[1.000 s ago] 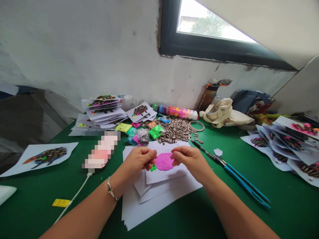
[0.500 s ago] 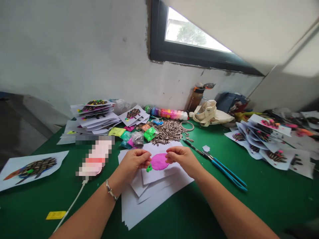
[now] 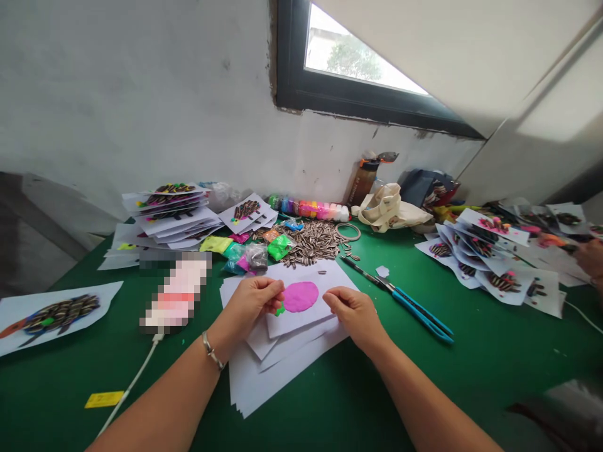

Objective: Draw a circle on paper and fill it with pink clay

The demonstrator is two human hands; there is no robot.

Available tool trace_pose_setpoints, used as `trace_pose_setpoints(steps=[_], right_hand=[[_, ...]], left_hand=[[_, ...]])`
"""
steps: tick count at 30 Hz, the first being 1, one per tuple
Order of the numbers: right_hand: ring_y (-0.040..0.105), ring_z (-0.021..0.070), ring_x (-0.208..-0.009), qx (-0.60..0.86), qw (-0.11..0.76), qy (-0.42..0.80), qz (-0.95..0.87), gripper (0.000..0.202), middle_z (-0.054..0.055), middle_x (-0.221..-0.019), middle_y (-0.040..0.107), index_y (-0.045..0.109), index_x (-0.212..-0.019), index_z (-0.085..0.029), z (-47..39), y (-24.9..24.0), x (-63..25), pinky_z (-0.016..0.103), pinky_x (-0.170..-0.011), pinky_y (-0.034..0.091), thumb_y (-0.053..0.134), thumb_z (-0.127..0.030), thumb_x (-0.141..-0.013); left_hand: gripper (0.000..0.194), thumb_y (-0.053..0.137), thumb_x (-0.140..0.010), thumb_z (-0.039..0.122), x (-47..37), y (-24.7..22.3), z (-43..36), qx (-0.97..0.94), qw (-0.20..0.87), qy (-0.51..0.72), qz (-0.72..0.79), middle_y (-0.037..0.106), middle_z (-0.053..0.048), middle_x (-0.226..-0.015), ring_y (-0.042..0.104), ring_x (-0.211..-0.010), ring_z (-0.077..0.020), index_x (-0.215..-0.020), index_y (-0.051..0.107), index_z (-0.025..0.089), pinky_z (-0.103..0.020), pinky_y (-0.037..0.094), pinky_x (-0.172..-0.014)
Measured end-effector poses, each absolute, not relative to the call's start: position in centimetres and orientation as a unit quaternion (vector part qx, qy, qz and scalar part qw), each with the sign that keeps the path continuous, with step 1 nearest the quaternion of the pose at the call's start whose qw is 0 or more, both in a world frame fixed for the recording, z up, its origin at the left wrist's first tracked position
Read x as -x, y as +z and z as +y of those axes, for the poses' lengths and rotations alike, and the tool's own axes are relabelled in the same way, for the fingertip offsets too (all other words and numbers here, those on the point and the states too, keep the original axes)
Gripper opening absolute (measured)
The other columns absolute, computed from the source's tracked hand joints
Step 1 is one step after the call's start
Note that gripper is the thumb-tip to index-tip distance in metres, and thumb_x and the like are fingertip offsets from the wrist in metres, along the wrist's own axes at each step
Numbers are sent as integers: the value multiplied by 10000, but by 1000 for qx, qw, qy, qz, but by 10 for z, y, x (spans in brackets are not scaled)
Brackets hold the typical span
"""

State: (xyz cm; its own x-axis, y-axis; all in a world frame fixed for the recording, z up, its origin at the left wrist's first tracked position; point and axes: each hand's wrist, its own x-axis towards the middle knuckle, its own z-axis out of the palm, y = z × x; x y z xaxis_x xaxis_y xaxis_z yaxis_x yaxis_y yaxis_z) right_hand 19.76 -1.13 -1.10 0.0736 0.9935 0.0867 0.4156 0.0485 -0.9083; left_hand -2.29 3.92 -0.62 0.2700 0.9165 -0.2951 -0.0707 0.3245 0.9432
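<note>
A flat pink clay oval lies on a white paper sheet, with more sheets stacked under it. Over the oval's left edge, my left hand is closed in a pinch. A small green clay piece shows just below its fingertips, partly covered. My right hand hovers at the paper's right side, thumb and index finger pinched together, apart from the oval. Whatever sits in either pinch is hidden or too small to name. One lone sunflower seed rests on the sheet above the oval.
Behind the paper are a pile of sunflower seeds, clay packets and a tape ring. Blue tweezers lie right. Seed-picture stacks stand on both sides. A blurred phone lies left. Another person's hand shows far right.
My right hand has drawn back from the oval's right edge, slightly to the right and down. My left hand stays by the green piece. The view has shifted a little.
</note>
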Motion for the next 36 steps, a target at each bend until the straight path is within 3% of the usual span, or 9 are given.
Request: trace_pose_setpoints(steps=[3, 8, 21, 36], right_hand=[[644, 187, -733, 602, 411, 301, -615, 197, 27, -806, 711, 714, -854, -211, -16, -23, -200, 278, -661, 490, 578, -352, -836], [668, 194, -781, 593, 374, 259, -664, 244, 38, -956, 728, 686, -1048, -234, -18, -36, -200, 313, -745, 511, 535, -293, -866], [552, 203, -805, 563, 324, 29, -760, 226, 68, -781, 627, 694, -839, -199, -18, -34, -192, 320, -733, 435, 480, -207, -911], [598, 216, -880, 544, 356, 77, -756, 252, 65, -918, 690, 688, -1021, -229, -19, -41, -190, 352, -795, 495, 492, -158, -879]], left_hand=[[281, 753, -723, 396, 24, -10, 40, -447, 663, 372, 470, 648, -12, -637, 563, -533, -89, -742, 664, 131, -198, 442, -513], [269, 756, -725, 382, 24, -11, 40, -454, 666, 373, 460, 645, -14, -630, 561, -540, -90, -734, 673, 126, -201, 435, -518], [259, 750, -691, 371, 20, -9, 40, -454, 648, 378, 482, 639, -18, -618, 565, -527, -99, -696, 658, 130, -209, 443, -499], [243, 735, -691, 372, 20, -12, 40, -467, 639, 376, 481, 639, -27, -643, 563, -541, -109, -700, 661, 141, -215, 456, -495]])
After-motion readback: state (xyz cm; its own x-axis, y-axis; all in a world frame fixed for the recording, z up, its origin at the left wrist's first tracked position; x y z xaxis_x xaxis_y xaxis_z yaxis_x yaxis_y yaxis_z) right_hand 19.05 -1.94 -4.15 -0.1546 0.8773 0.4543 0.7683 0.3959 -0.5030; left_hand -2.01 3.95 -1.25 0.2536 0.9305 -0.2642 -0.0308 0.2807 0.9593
